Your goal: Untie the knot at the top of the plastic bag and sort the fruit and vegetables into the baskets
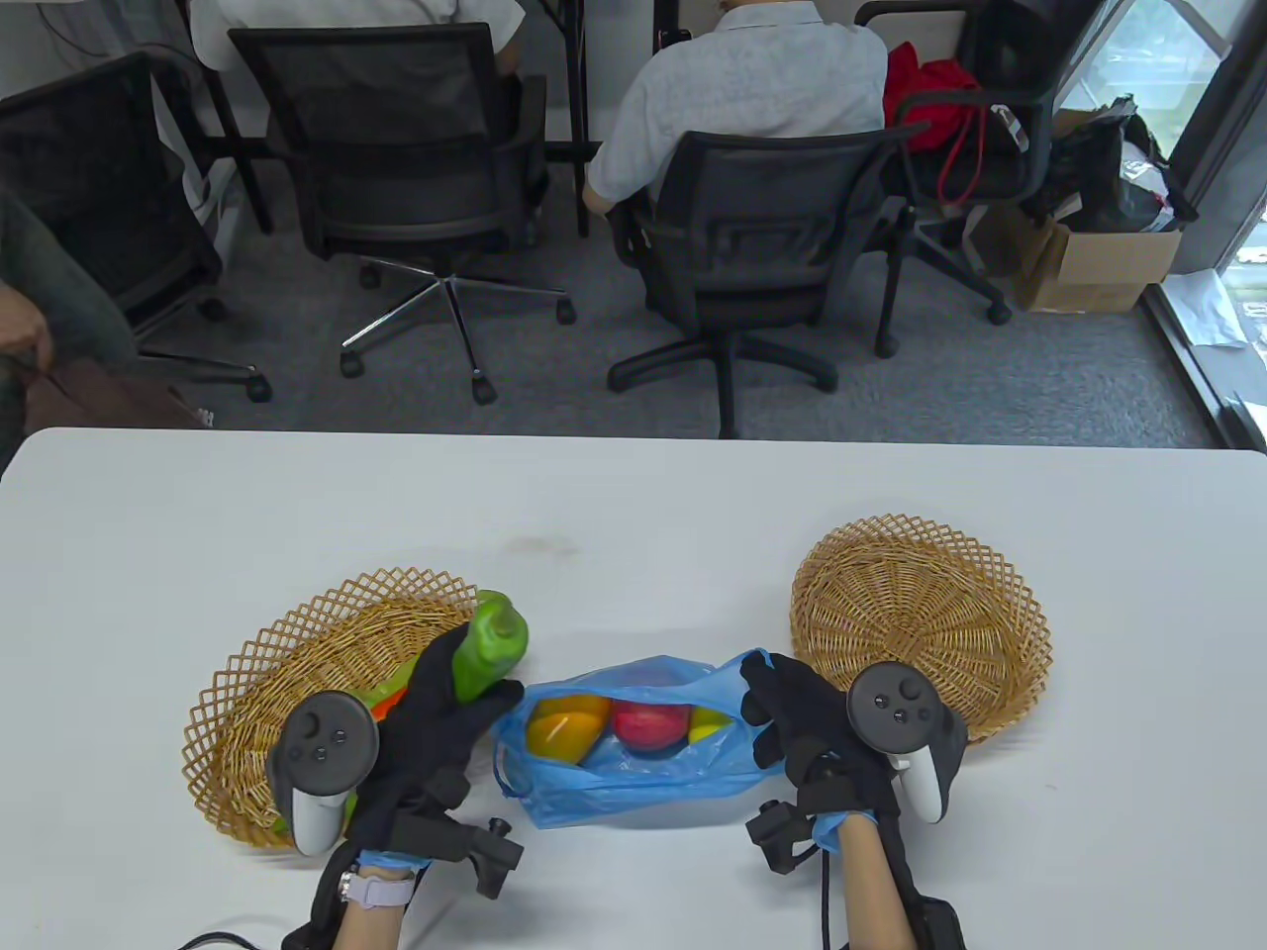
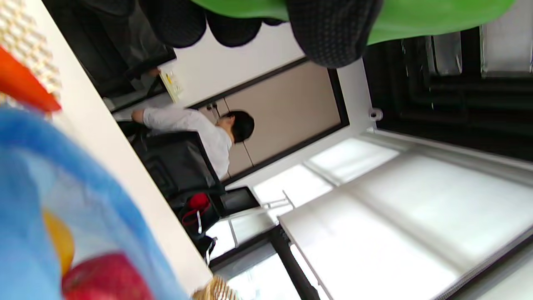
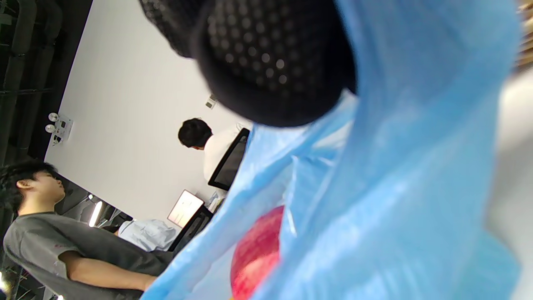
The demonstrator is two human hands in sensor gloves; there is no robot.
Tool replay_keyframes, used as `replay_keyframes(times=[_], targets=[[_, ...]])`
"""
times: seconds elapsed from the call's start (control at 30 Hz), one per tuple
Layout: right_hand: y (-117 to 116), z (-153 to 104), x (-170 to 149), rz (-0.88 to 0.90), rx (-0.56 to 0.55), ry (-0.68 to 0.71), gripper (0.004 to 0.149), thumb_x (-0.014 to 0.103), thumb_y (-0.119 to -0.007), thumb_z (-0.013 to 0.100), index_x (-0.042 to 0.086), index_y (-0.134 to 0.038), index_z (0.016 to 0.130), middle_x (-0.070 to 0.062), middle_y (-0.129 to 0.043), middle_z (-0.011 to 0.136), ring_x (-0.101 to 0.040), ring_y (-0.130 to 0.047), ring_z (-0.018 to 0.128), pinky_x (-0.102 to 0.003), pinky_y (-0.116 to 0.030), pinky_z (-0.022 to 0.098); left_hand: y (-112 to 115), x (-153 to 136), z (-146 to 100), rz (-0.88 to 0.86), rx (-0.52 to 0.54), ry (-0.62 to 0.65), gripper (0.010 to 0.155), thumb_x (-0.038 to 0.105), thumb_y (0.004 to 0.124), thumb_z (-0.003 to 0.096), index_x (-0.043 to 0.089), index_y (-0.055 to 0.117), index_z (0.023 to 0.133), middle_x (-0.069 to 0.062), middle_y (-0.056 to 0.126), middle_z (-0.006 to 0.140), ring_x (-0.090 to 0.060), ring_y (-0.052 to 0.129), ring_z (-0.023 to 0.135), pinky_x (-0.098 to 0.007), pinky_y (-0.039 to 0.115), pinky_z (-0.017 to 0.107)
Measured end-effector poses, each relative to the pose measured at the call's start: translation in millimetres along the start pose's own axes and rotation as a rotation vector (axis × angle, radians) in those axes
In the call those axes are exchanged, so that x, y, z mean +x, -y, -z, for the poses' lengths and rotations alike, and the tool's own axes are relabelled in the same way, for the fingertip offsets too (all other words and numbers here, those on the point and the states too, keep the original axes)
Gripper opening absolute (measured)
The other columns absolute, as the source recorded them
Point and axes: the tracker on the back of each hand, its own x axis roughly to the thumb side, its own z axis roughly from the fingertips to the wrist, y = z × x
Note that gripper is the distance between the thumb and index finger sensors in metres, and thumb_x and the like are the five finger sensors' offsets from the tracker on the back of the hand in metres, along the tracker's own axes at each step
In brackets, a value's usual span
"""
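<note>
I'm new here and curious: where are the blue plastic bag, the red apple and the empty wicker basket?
Blue plastic bag (image 1: 604, 792), table view, its lower side.
Red apple (image 1: 648, 724), table view, its top, inside the bag.
Empty wicker basket (image 1: 916, 609), table view, its woven floor.

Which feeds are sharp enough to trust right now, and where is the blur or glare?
Table view: sharp and evenly lit, blue bag and both baskets clear. Left wrist view: bag and red apple smeared at bottom left, windows blown out white. Right wrist view: gloved fingertip and bag film soft, too close to focus.

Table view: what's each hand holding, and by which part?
Left hand grips the green vegetable around its lower body; right hand pinches the blue bag at its opening's edge.
</note>
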Motion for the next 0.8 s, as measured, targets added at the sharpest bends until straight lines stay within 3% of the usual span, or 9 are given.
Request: replay_keyframes(times=[0.13,0.23,0.33,0.57,0.8], targets=[[-1,1,0,-0.005,0.006,0.0,0.047,0.029,-0.066,0.061,-0.002,-0.077,0.095,-0.023,-0.093,0.063,-0.01,-0.095,0.026,-0.042,-0.086,0.034,-32,-6,-5,0.211,0.112,-0.118,0.063,0.037,0.078,0.0541,0.02,0.052,0.109,-0.011,0.067,0.102,-0.044,0.069,0.095,-0.067,0.058,0.071],[-1,1,0,-0.009,0.01,-0.001,0.047,0.029,-0.066,0.061,-0.002,-0.077,0.095,-0.023,-0.093,0.064,-0.01,-0.095,0.026,-0.042,-0.086,0.034,-46,-18,-6,0.447,0.099,-0.281,0.065,0.036,0.077,0.0552,0.016,0.051,0.111,-0.015,0.064,0.105,-0.047,0.066,0.097,-0.069,0.055,0.071],[-1,1,0,-0.009,0.01,-0.001,0.047,0.029,-0.066,0.061,-0.002,-0.077,0.095,-0.023,-0.093,0.063,-0.01,-0.095,0.026,-0.042,-0.086,0.034,-52,-34,-5,0.574,0.055,-0.418,0.065,0.034,0.077,0.0558,0.014,0.051,0.111,-0.018,0.06,0.108,-0.051,0.061,0.099,-0.07,0.052,0.072],[-2,1,-1,-0.005,0.013,0.001,0.048,0.029,-0.066,0.061,-0.002,-0.078,0.095,-0.024,-0.093,0.063,-0.01,-0.095,0.026,-0.043,-0.086,0.034,-55,-69,-1,0.712,0.019,-0.618,0.068,0.033,0.075,0.0568,0.009,0.048,0.114,-0.022,0.056,0.111,-0.054,0.058,0.1,-0.071,0.05,0.072],[-2,1,-1,-0.002,0.019,0.001,0.047,0.029,-0.066,0.061,-0.002,-0.077,0.095,-0.024,-0.093,0.063,-0.01,-0.095,0.026,-0.043,-0.086,0.034,-60,-95,1,0.695,-0.023,-0.708,0.07,0.032,0.075,0.0573,0.008,0.046,0.116,-0.022,0.056,0.111,-0.054,0.059,0.1,-0.071,0.05,0.072]])
